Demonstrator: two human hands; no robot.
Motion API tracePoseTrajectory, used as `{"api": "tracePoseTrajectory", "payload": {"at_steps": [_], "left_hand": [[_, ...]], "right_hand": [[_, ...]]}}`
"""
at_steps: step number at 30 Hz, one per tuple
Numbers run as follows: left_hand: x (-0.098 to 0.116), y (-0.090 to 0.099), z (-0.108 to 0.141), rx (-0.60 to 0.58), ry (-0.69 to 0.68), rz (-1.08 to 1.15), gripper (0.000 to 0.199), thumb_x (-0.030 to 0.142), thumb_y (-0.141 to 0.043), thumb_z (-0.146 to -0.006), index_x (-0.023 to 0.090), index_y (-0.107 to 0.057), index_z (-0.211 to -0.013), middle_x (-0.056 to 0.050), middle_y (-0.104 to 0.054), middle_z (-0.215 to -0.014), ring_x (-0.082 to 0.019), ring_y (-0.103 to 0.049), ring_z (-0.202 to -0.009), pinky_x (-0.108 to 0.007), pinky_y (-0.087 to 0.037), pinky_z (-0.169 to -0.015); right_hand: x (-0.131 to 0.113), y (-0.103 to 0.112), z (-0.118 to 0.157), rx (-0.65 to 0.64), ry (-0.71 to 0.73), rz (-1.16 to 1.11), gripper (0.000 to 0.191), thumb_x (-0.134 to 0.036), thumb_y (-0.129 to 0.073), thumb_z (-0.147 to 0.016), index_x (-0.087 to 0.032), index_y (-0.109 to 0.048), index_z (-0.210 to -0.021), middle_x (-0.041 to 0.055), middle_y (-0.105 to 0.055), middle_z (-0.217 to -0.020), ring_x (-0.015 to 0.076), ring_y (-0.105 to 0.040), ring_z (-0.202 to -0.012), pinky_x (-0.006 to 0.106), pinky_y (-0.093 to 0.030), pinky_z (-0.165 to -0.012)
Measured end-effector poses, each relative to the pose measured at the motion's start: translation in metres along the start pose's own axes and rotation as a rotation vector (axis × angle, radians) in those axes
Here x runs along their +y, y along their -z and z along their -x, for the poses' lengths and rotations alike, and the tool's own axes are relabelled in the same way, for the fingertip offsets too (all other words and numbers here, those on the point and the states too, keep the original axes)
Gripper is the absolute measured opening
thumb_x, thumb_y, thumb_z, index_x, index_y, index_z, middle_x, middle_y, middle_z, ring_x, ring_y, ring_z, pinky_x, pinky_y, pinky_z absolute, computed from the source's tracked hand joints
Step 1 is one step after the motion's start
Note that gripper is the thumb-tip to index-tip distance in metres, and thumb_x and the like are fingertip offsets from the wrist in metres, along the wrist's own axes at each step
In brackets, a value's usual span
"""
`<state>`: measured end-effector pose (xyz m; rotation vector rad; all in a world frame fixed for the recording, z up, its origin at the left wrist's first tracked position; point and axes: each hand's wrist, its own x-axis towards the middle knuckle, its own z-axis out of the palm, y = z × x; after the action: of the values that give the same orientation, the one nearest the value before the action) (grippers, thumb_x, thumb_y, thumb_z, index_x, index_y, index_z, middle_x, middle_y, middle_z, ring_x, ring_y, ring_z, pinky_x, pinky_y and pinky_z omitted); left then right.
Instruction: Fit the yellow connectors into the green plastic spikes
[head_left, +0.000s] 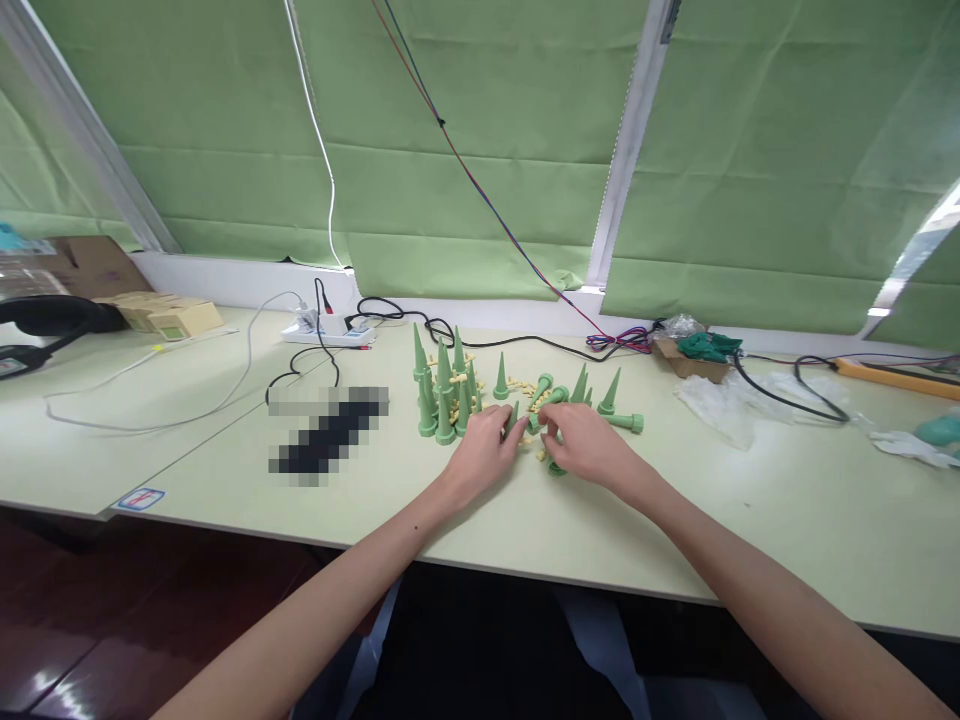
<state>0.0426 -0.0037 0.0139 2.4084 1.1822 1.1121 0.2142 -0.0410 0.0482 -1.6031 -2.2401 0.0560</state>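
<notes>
My left hand (pixel 484 447) is closed around a small green cone (pixel 513 416), whose pointed tip shows between the thumb and fingers. Just across from it, my right hand (pixel 581 440) has its fingers curled together; whatever is in them is hidden. A green piece (pixel 556 468) lies on the table under the right hand. To the left of my hands stands a cluster of upright green cones (pixel 444 405) with round bases. Small yellow pegs (pixel 519 385) are scattered behind my hands, among fallen green pieces (pixel 555 395).
More green cones (pixel 611 392) stand to the right, beside a lying green piece (pixel 626 422). A power strip (pixel 330 333) and black cable (pixel 487 344) run along the back. A small cardboard box (pixel 694 365) and clear plastic bags (pixel 720 410) lie right; headphones (pixel 56 315) are far left.
</notes>
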Motion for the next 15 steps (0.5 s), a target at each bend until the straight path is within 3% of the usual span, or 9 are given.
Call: {"api": "tracePoseTrajectory", "payload": {"at_steps": [7,15], "left_hand": [[-0.001,-0.001,0.0,-0.035,0.075,0.033,0.034,0.041,-0.04,-0.096,0.02,-0.038,-0.069,0.0,-0.048,-0.065,-0.014,-0.044,-0.058,-0.028,-0.031,-0.059],[0.008,0.004,0.003,-0.046,0.123,0.078,0.03,0.045,-0.042,-0.094,0.021,-0.037,-0.078,0.002,-0.046,-0.066,-0.012,-0.041,-0.054,-0.027,-0.026,-0.056]], "right_hand": [[-0.012,-0.006,-0.003,-0.165,-0.069,0.107,0.021,-0.011,-0.056,-0.079,-0.017,-0.061,-0.099,0.0104,-0.067,-0.1,0.0241,-0.063,-0.093,0.027,-0.035,-0.063],[-0.02,-0.006,0.0,-0.21,-0.105,0.234,0.018,-0.01,-0.052,-0.08,-0.017,-0.06,-0.095,0.0117,-0.067,-0.094,0.0254,-0.064,-0.087,0.028,-0.034,-0.058]]}}
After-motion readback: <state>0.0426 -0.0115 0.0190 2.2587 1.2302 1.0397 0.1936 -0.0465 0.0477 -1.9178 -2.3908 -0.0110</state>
